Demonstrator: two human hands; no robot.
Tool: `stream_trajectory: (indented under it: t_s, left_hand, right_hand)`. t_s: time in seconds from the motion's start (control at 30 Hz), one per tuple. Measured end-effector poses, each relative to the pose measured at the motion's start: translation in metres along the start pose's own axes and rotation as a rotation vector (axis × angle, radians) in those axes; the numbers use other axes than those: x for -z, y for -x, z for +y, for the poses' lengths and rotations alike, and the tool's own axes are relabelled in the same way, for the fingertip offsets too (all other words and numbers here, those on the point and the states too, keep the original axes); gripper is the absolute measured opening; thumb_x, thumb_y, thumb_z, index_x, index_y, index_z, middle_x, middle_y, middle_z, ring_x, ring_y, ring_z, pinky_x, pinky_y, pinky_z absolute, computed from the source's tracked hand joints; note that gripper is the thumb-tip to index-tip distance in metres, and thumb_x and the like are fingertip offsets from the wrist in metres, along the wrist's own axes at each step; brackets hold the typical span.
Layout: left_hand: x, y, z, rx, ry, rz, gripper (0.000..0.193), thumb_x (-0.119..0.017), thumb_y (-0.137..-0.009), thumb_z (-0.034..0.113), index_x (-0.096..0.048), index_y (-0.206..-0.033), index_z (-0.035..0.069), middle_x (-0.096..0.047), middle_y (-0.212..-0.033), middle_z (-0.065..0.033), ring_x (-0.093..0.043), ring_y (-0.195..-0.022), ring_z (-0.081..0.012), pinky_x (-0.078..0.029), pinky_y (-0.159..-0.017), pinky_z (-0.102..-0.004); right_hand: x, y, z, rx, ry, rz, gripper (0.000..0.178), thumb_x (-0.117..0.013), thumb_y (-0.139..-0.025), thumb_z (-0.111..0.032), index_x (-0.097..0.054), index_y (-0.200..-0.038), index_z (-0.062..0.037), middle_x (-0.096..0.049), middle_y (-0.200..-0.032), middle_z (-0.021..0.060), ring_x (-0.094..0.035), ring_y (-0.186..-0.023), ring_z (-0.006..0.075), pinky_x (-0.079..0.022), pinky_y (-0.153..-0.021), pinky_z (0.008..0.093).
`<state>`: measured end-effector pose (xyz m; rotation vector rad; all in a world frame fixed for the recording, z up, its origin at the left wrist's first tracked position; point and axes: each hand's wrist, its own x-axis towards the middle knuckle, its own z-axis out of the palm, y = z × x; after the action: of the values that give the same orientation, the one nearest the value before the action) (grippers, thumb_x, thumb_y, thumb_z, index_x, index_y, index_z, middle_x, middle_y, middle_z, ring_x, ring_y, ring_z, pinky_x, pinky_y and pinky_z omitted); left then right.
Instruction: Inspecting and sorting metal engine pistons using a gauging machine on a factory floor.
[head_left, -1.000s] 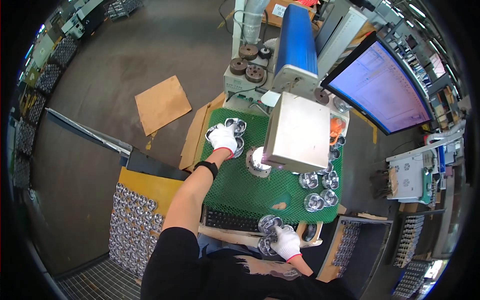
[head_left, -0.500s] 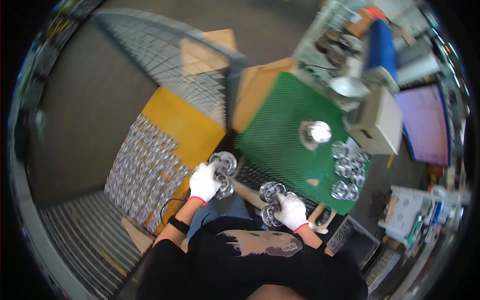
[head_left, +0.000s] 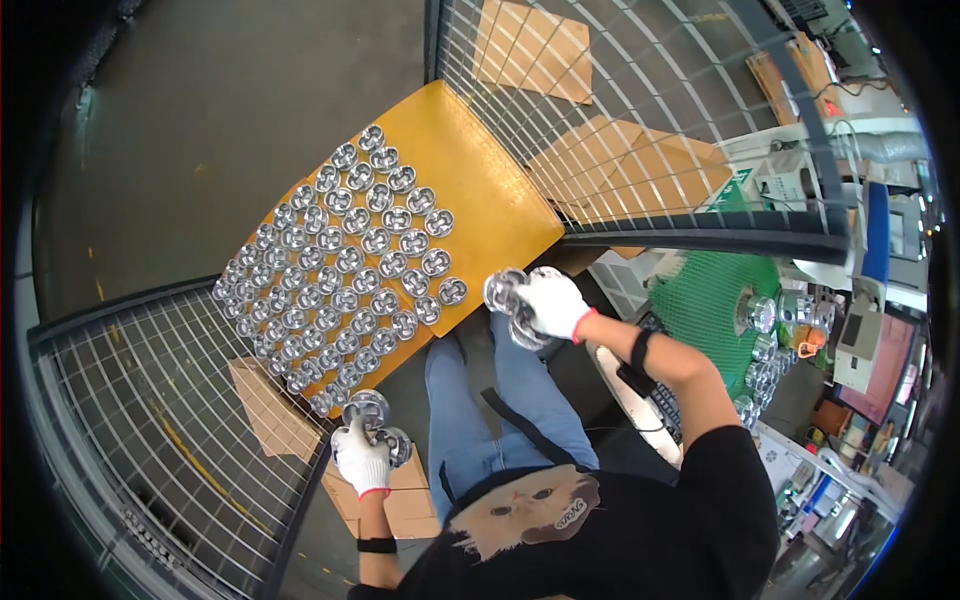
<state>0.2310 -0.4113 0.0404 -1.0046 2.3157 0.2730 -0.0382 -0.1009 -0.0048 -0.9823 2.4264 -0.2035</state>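
Note:
My left hand (head_left: 360, 458), in a white glove with a red cuff, is closed on silver metal pistons (head_left: 368, 408) by the near corner of the yellow board (head_left: 485, 185). Two pistons show there, one beside the other. In a matching glove, my right hand (head_left: 553, 302) grips another pair of pistons (head_left: 504, 290) just off the board's right corner, above my knees. The fingertips of both hands are partly hidden by the metal. Many more pistons (head_left: 348, 260) stand close together in slanting rows over the left part of the board.
Grey wire mesh panels (head_left: 640, 110) rise behind the board and at the near left (head_left: 160, 440). To the right lies a green ribbed mat (head_left: 700, 290) with several pistons (head_left: 762, 368) along its far edge. Flat cardboard (head_left: 270, 405) lies beyond the left mesh.
My body and view have turned left, from the green mat toward the yellow board. Both hands have swung along with their pistons, the left to the board's near corner.

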Motion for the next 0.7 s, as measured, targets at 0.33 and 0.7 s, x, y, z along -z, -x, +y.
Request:
stream_trajectory:
  t_s: [0.33, 0.7]
  left_hand:
    - [-0.066, -0.069, 0.063, 0.022, 0.367, 0.000, 0.050, -0.072, -0.061, 0.006, -0.064, -0.110, 0.016, -0.055, -0.115, -0.0175, -0.061, -0.098, -0.0371, -0.050, -0.086, -0.0448]
    - [-0.055, -0.104, 0.146, -0.156, 0.256, -0.220, 0.050, -0.073, -0.058, 0.008, -0.063, -0.106, 0.016, -0.055, -0.108, -0.0167, -0.058, -0.097, -0.0377, -0.049, -0.081, -0.0453]
  right_hand:
    - [-0.176, -0.181, 0.068, -0.124, 0.179, -0.131, 0.028, -0.052, -0.087, -0.017, -0.062, -0.114, -0.0152, -0.063, -0.089, 0.0169, -0.065, -0.077, 0.0317, -0.050, -0.066, 0.0451]
    - [-0.193, -0.195, 0.082, -0.129, -0.212, 0.055, 0.044, -0.066, -0.075, -0.018, -0.059, -0.119, -0.0165, -0.061, -0.101, 0.0165, -0.063, -0.087, 0.0344, -0.051, -0.075, 0.0442]
